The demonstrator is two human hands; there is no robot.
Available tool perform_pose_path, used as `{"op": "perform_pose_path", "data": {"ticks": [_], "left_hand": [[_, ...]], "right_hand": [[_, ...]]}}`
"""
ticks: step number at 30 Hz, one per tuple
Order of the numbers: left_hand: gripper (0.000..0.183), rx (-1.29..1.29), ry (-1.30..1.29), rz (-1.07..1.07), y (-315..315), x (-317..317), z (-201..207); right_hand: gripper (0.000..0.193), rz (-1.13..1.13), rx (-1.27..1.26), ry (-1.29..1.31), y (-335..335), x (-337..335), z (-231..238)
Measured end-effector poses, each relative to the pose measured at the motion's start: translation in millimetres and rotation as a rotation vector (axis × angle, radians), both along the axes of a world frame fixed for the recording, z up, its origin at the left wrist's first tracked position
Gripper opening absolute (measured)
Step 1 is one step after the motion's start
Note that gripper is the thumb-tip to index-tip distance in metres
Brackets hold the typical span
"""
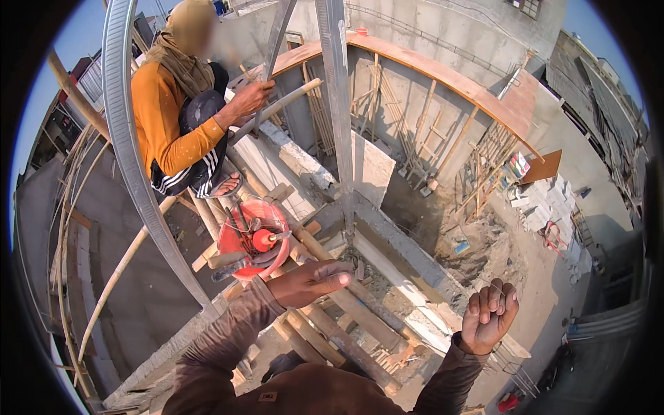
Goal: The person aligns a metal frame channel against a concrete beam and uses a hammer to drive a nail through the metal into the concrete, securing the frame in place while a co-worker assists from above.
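Observation:
My left hand (308,283) is above the bamboo poles, just right of a red bucket (254,238). Its thumb lies along the bent fingers; whatever it pinches, if anything, is too fine to make out. Farther right, my right hand (487,319) is raised with its fingers curled in, and anything in them is too thin to name. Hand tools with worn handles fill the bucket, among them a red round-bodied tool (263,239). A ribbed metal strip (128,138) rises at the left, and an upright metal channel (337,104) stands ahead of me.
Bamboo poles (353,315) form the scaffold beneath me, with gaps down to rubble. A person in an orange top (169,114) squats at the left, one hand at a metal strip. A concrete beam (408,252) crosses ahead; white blocks (546,204) are stacked below right.

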State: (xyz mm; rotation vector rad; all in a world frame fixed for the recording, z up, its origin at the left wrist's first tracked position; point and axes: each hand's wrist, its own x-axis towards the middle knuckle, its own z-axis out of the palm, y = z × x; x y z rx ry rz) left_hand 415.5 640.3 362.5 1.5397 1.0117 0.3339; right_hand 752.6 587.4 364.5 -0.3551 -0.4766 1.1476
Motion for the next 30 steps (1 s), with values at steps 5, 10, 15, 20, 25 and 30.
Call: {"op": "perform_pose_path", "data": {"ticks": [5, 10, 15, 20, 25, 30], "left_hand": [[0.051, -0.286, -1.147, 0.687, 40.9, 79.0, 18.4], [0.046, -0.115, -1.115, 0.792, 39.9, 73.4, 47.8], [0.046, 0.245, -1.160, 0.889, 36.4, 76.2, 54.1], [0.042, 0.292, -1.152, 0.907, 48.1, 41.6, 57.9], [0.037, 0.186, -1.172, 0.800, 36.4, 21.9, 60.8], [0.036, 0.018, -1.306, 0.760, 28.4, 21.0, 58.2]], "right_hand": [[0.035, 0.132, -0.116, -0.207, -26.2, -34.7, -20.5], [0.029, 0.361, -0.427, -0.217, -56.7, -48.5, -69.1], [0.023, 0.630, -0.465, 0.142, -49.2, -68.8, -113.9], [0.023, 0.720, -0.504, -0.030, -45.9, -106.9, -117.6], [0.020, 0.256, -0.195, -1.268, -9.3, -130.1, -46.1], [0.013, 0.302, -0.183, -1.216, 21.4, -176.7, 8.0]]}}
